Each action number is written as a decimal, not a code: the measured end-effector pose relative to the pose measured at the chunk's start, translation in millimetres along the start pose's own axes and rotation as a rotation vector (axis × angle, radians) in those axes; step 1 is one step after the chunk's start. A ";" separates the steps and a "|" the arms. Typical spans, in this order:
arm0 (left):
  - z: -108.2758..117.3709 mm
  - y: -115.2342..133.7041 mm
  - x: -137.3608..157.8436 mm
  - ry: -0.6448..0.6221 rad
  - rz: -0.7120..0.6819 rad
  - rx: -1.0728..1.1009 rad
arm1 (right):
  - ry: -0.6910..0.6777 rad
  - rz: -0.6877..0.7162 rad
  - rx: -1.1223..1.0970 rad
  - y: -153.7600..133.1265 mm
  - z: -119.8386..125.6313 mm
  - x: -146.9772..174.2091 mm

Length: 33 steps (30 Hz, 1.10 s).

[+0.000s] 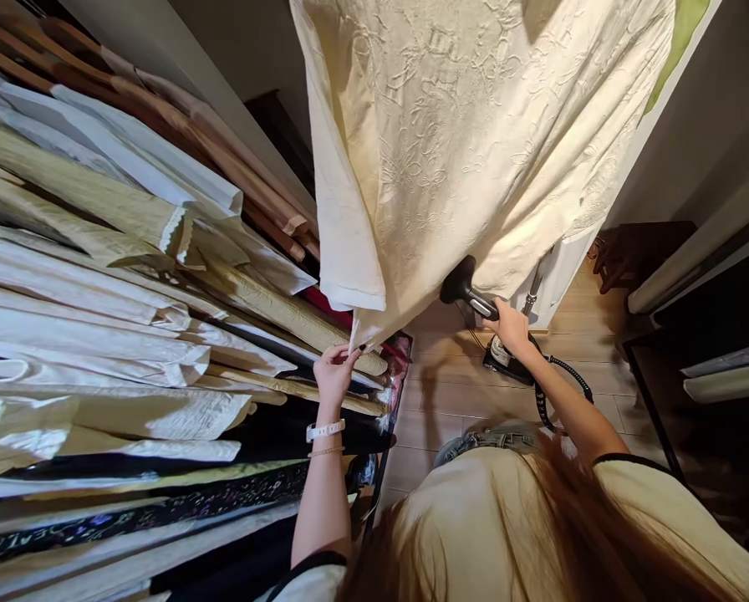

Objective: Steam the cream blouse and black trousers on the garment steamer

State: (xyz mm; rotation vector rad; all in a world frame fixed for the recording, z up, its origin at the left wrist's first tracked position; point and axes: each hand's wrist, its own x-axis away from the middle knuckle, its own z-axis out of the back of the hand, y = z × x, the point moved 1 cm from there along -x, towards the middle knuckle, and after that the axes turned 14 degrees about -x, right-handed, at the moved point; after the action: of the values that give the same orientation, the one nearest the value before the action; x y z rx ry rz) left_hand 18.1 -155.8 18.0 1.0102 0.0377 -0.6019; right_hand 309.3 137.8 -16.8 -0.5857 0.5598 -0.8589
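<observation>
A cream garment (430, 159) with a raised floral pattern hangs in front of me and fills the upper middle of the view. My left hand (335, 370) pinches its lower left corner and draws the cloth out to a point. In my right hand (509, 326) is the handle of a black garment steamer head (459, 283), my fingers wrapped round it. The head is at the garment's lower edge; whether it touches the cloth I cannot tell. A ribbed black hose (568, 368) curves below my right hand. The steamer base (503, 359) stands on the floor with an upright metal pole.
A dense row of hanging clothes (99, 326) takes up the left side. A dark wooden stool (641, 251) stands at the right on the wood-look floor (430, 418). A dark-framed rack (654, 410) with more garments is at the far right.
</observation>
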 end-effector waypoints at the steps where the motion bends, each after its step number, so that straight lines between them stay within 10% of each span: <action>1: 1.8 0.4 0.0 0.011 -0.004 -0.009 | 0.007 -0.017 0.001 2.9 1.9 1.0; 10: -10.5 -2.6 -3.7 0.034 0.035 0.050 | 0.098 -0.349 0.006 69.3 30.9 43.1; 17: -66.7 -8.7 -10.9 -0.186 0.044 -0.017 | 0.565 -0.633 -0.291 123.6 65.3 146.7; 23: -183.1 104.0 -25.3 -0.462 -0.151 0.161 | 0.843 -0.699 -0.727 108.4 91.5 175.1; 26: -230.1 177.2 -31.8 -0.332 -0.137 0.307 | 0.868 -0.668 -0.800 100.3 99.1 175.3; 33: -253.0 216.7 -33.0 -0.153 -0.202 0.306 | 0.904 -0.644 -0.870 102.6 96.5 184.9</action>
State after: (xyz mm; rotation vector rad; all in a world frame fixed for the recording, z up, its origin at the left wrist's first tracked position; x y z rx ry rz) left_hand 157.4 145.8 59.5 1.2617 -0.0913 -0.8874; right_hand 525.8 63.4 -57.2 -1.2051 1.6682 -1.5015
